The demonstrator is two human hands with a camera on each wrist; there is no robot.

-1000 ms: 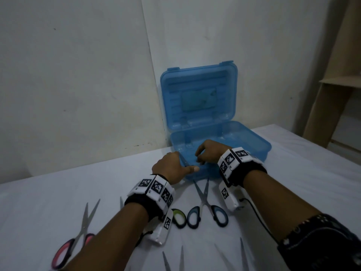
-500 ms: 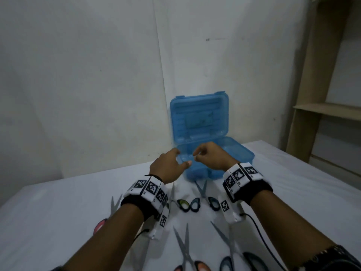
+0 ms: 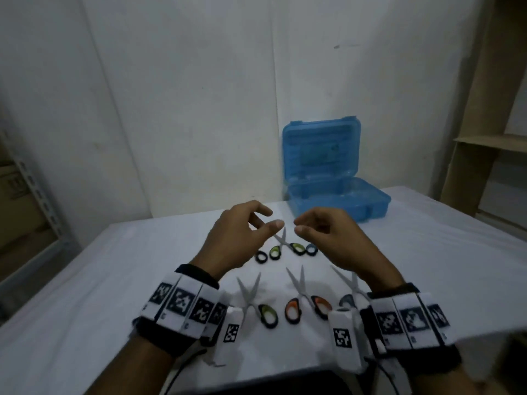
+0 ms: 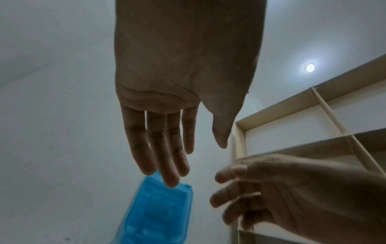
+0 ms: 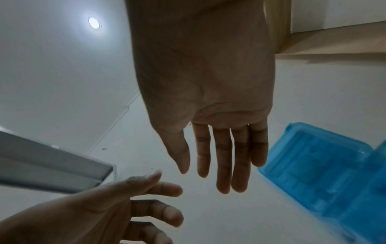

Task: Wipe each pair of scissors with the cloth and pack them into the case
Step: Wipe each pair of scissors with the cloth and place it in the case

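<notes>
Markers [image 3: 231, 333] on wristbands carry unreadable black-white codes.

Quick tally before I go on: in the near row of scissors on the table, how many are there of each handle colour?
Green-handled scissors: 1
Orange-handled scissors: 1
Blue-handled scissors: 1, partly hidden
Total: 3

blue case [image 3: 368, 205]: open, lid upright | scissors [image 3: 306, 300]: flat on table, near case
</notes>
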